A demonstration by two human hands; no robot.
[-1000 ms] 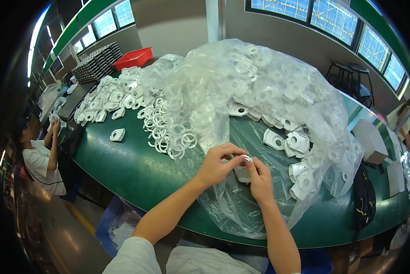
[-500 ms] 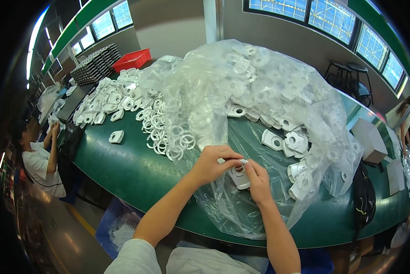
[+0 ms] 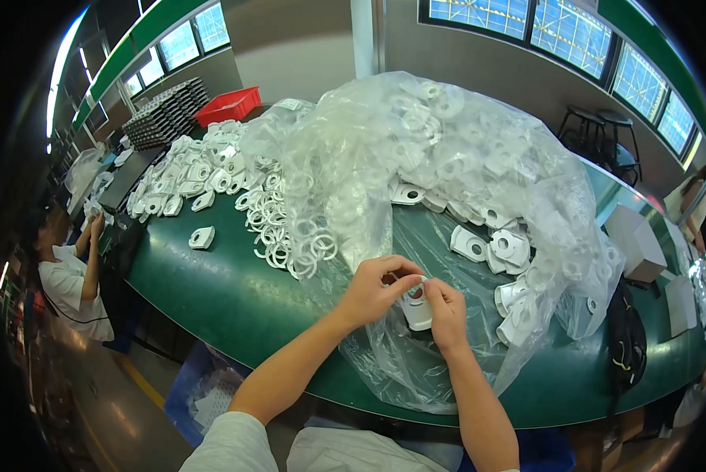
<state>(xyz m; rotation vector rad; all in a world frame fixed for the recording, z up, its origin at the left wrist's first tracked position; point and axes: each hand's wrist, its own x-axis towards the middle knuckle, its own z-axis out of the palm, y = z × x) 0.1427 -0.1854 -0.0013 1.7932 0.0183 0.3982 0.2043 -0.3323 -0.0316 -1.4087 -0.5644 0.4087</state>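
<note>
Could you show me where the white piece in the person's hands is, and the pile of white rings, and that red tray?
White piece [image 3: 419, 318]: head view, on its body below the round hole.
Pile of white rings [image 3: 273, 226]: head view, middle of the pile.
Red tray [image 3: 231, 113]: head view, on its near wall.

Blue-paned, black-framed windows shine beyond the bare fingers, crinkled translucent plastic sheeting glints nearer, and edges bow into black.

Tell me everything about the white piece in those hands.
The white piece looks like smooth, hard plastic, with a round hole toward its far end. Its near end points toward the picture's bottom. The left hand touches its far edge and the right hand its right side, hiding parts of it. It is held over a clear bag.
</note>
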